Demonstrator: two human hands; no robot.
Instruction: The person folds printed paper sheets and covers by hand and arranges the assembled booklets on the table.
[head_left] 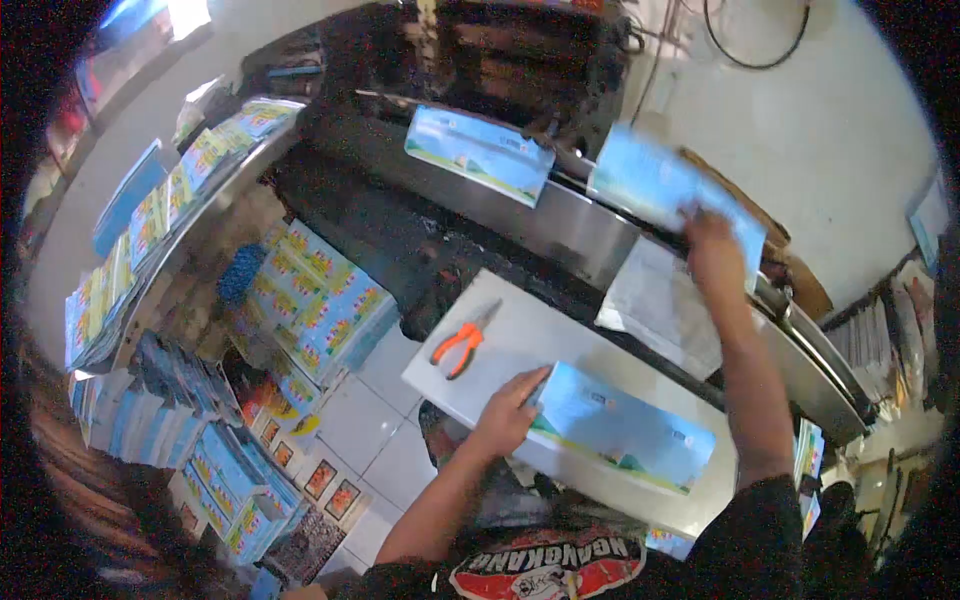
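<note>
My left hand [508, 412] is closed at the left end of a light blue printed sheet stack [625, 428] lying on the white board [650, 375]. Farther forward on the right, my right hand [712, 240] reaches over another blue printed sheet [670, 185] at the metal ledge. That hand is blurred, and its fingers against the sheet are hard to make out. Orange-handled pliers [460, 347] rest on the board, left of my left hand. A third blue sheet [480, 155] sits on the machine's metal edge, ahead of the board.
Stacks of colourful printed sheets [315, 300] stand on the tiled floor to the left. More sheets line a curved shelf [215, 190]. White paper [660, 300] lies between the board and the metal ledge. A cable hangs on the wall at upper right.
</note>
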